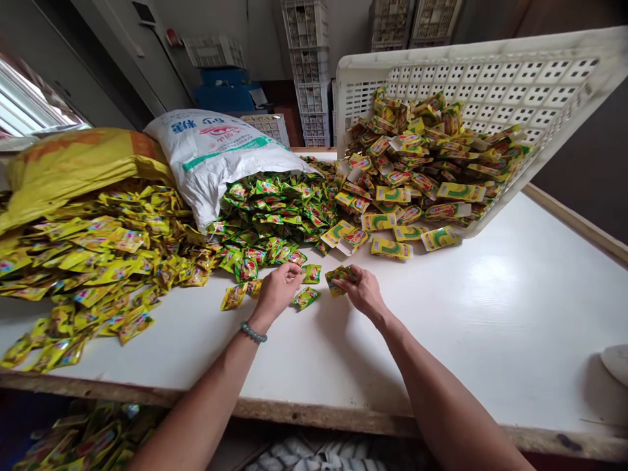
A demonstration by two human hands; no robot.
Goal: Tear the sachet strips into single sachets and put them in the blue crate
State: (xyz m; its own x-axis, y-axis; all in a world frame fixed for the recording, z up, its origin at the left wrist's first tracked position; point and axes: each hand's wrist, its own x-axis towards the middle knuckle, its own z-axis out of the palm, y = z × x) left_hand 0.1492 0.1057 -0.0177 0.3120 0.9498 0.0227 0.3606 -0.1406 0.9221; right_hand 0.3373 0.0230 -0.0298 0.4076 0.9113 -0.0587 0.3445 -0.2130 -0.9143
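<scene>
My left hand (pixel 280 291), with a beaded bracelet at the wrist, has its fingers closed at the edge of a small green sachet (pixel 312 274). Another green sachet (pixel 306 298) lies flat just below it, and a yellow sachet (pixel 234 297) rests to the left of the hand. My right hand (pixel 364 291) grips a few yellow-green sachets (pixel 337 280) slightly above the white table; how many is unclear. Beyond the hands spreads a heap of green sachets (pixel 275 209), spilling from a white woven sack (pixel 210 154).
At left, a yellow sack (pixel 83 163) spills a pile of yellow sachets (pixel 108 242). A tilted white plastic crate (pixel 540 85) at right spills small yellow boxes (pixel 417 176) onto the table (pixel 471 327). Stacked crates (pixel 310 65) stand behind. More packets (pixel 93 438) lie below the table's front edge.
</scene>
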